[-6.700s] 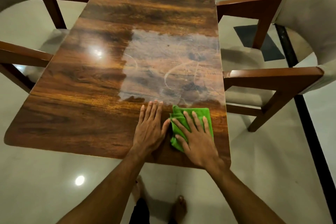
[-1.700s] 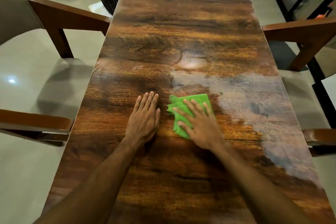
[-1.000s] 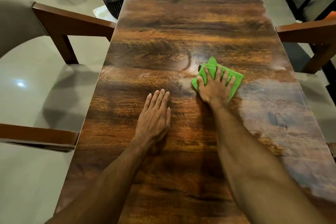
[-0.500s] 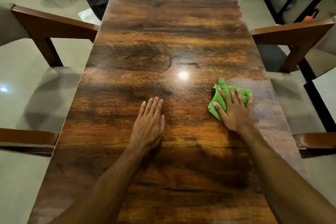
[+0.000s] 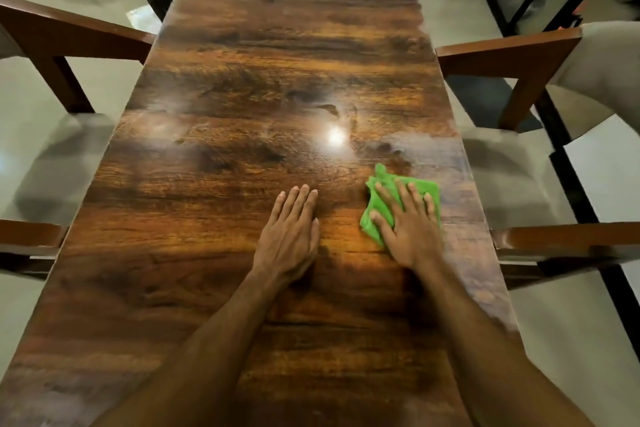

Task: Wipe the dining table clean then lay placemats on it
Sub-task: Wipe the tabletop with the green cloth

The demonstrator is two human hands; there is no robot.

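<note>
Wiping worktop (image 5: 277, 45) with cloth (image 5: 425, 188), pinned under right hand (image 5: 408, 222) by flat, spread fingers: pressing, not gripping. Left hand (image 5: 289, 232) flat and relaxed on bare wood just left of it, holding nothing, probably bracing.

Cloth position: right half of worktop, near the right edge, about mid-length, lying on the surface. Folded into a rough pad, long axis roughly across the worktop, skewed near-left to far-right, with a crumpled peak pointing away from the body.

Doing it well: press evenly through the palm, overlap strokes, work into the hazy patch (image 5: 415, 146) just beyond the cloth, carry each stroke past the edge. Refold to a clean face if smearing. No placemats in view, so laying them looks well off.
</note>
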